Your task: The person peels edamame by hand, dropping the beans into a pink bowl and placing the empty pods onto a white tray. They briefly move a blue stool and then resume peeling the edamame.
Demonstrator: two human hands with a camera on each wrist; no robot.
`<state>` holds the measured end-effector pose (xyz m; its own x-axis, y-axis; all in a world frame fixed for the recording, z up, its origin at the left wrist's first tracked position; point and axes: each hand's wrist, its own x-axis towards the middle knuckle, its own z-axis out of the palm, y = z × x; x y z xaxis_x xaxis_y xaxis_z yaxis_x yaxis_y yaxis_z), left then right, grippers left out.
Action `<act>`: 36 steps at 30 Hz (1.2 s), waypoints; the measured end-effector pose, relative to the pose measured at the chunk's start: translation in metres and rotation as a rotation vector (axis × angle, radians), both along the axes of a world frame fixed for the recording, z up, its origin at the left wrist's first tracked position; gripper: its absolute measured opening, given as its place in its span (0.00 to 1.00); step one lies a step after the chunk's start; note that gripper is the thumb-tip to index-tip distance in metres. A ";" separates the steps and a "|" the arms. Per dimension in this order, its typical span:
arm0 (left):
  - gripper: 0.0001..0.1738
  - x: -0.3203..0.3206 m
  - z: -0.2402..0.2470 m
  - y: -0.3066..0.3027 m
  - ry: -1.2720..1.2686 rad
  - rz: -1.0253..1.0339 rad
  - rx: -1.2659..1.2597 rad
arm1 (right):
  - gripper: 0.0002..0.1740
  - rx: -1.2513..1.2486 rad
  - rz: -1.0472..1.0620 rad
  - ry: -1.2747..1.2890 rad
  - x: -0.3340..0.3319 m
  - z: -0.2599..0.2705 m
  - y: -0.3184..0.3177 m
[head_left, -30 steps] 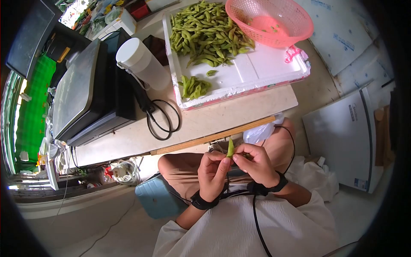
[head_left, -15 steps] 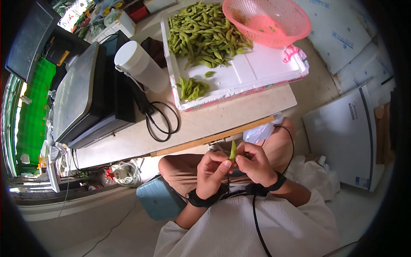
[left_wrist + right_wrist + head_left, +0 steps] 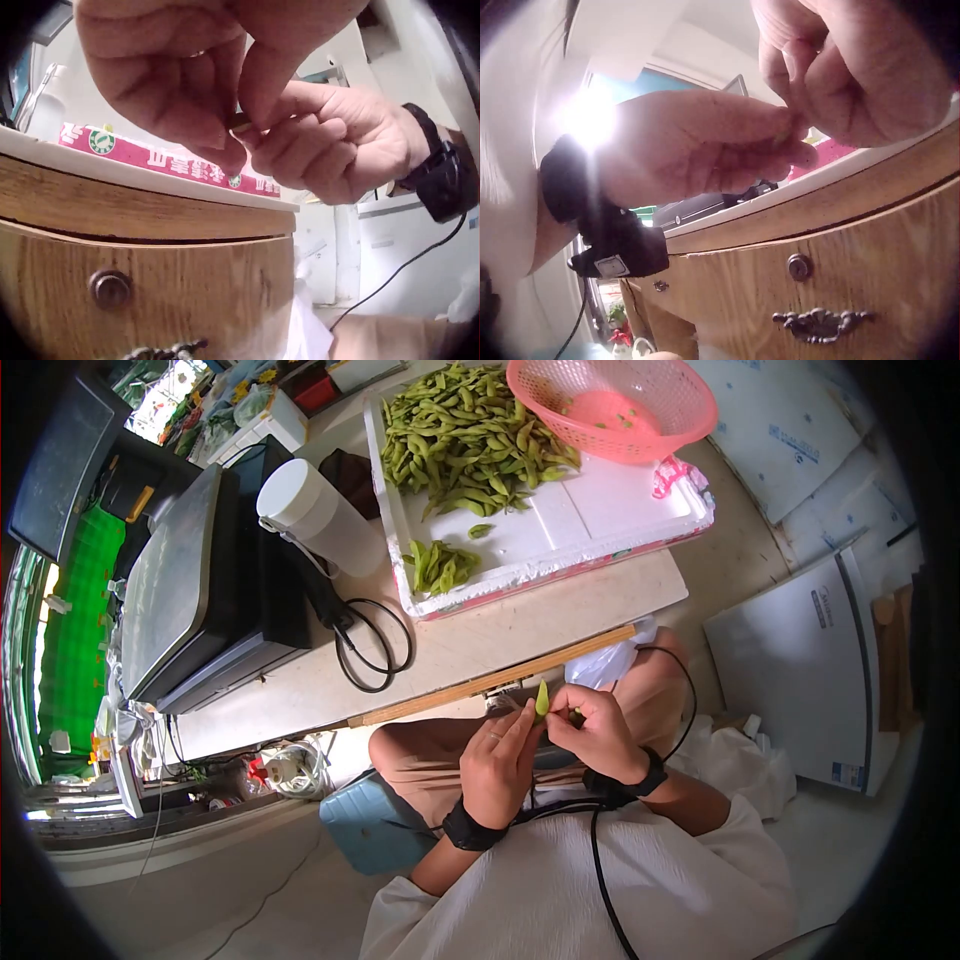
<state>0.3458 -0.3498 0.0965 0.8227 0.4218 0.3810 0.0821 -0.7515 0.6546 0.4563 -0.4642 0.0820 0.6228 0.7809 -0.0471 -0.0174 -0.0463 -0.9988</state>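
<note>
left hand (image 3: 500, 760) and right hand (image 3: 598, 735) pinch one pod (image 3: 541, 698) between them, low in front of the counter (image 3: 520, 625).
the left hand's thumb and forefinger close on the pod's lower part, and the right hand's curled fingertips meet it from the other side; in the wrist views the pod is almost hidden between the fingers. it stands nearly upright, its tip poking above the fingers, over the person's knees and just below the counter's wooden edge. on the counter a white tray (image 3: 600, 510) holds a big heap (image 3: 460, 430) of pods at its far end and a small heap (image 3: 440, 565) at its near left corner. a pink basket (image 3: 690, 420) sits on the tray's far right corner. left of the tray are a white bottle (image 3: 320, 515), a looped black cable (image 3: 370, 645) and a scale (image 3: 190, 580).
</note>
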 end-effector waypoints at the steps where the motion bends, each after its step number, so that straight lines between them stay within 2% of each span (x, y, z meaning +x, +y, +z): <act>1: 0.16 -0.001 0.001 -0.001 0.039 0.003 -0.114 | 0.03 -0.016 0.004 -0.027 0.000 0.000 0.000; 2: 0.14 -0.002 0.002 -0.002 0.077 0.008 -0.229 | 0.03 -0.017 0.004 -0.026 0.000 -0.001 -0.001; 3: 0.14 -0.003 0.002 -0.001 0.079 0.008 -0.229 | 0.03 -0.010 0.007 -0.053 0.001 -0.002 -0.001; 5: 0.11 -0.006 -0.001 0.003 0.134 -0.025 -0.448 | 0.03 -0.004 0.009 -0.081 0.000 -0.005 0.000; 6: 0.11 -0.007 -0.004 0.005 0.134 -0.026 -0.448 | 0.03 0.012 0.008 -0.024 -0.001 -0.007 0.001; 8: 0.10 -0.010 -0.008 0.008 0.184 -0.005 -0.826 | 0.04 0.026 0.006 0.033 -0.004 -0.007 0.002; 10: 0.10 -0.007 -0.006 0.007 0.153 0.020 -0.887 | 0.04 0.003 0.010 0.317 -0.006 -0.004 0.002; 11: 0.10 -0.006 -0.006 0.005 0.121 0.046 -0.947 | 0.04 0.002 0.010 0.318 -0.006 -0.001 0.003; 12: 0.10 -0.006 -0.007 0.005 0.122 0.047 -0.947 | 0.06 0.008 0.021 0.371 -0.006 0.003 0.004; 14: 0.10 -0.006 -0.010 0.004 0.135 0.068 -0.645 | 0.08 0.013 0.032 0.425 -0.002 0.004 0.006; 15: 0.10 -0.006 -0.009 0.004 0.136 0.069 -0.646 | 0.10 -0.003 0.082 0.347 0.001 0.002 0.006; 17: 0.10 -0.006 -0.006 0.003 0.097 0.008 -0.462 | 0.12 -0.020 0.132 0.270 0.006 0.002 0.007; 18: 0.10 -0.007 -0.004 0.003 0.098 0.008 -0.463 | 0.13 -0.017 0.162 0.317 0.009 0.005 0.007; 20: 0.09 -0.009 -0.002 0.004 0.153 0.043 -0.826 | 0.15 -0.014 0.192 0.363 0.011 0.003 0.006; 23: 0.09 -0.013 -0.006 0.007 0.194 0.054 -0.927 | 0.13 0.012 0.257 0.426 0.011 -0.009 0.005; 24: 0.09 -0.012 -0.005 0.006 0.194 0.058 -0.927 | 0.09 0.028 0.226 0.384 0.009 -0.010 0.006; 25: 0.09 -0.010 -0.003 0.004 0.191 0.047 -0.752 | 0.05 0.043 0.195 0.340 0.009 -0.012 0.007; 27: 0.09 -0.006 -0.004 0.001 0.159 0.026 -0.410 | 0.08 -0.004 0.202 0.258 0.010 -0.018 0.007; 29: 0.09 -0.004 -0.004 0.000 0.130 0.022 -0.344 | 0.10 -0.051 0.207 0.177 0.010 -0.020 0.004; 31: 0.10 -0.005 -0.005 0.001 0.103 0.023 -0.278 | 0.10 -0.093 0.176 0.337 0.009 -0.021 0.001; 32: 0.10 -0.005 -0.007 0.003 0.105 0.050 -0.316 | 0.10 -0.093 0.177 0.337 0.008 -0.018 0.001; 34: 0.09 -0.006 -0.007 0.006 0.107 0.078 -0.354 | 0.10 -0.057 0.110 0.585 0.006 -0.009 0.000; 35: 0.09 -0.007 -0.005 0.007 0.131 0.107 -0.432 | 0.10 -0.057 0.110 0.586 0.005 -0.008 0.000; 36: 0.09 -0.007 -0.004 0.008 0.155 0.135 -0.510 | 0.11 -0.011 0.107 0.698 0.005 -0.007 -0.001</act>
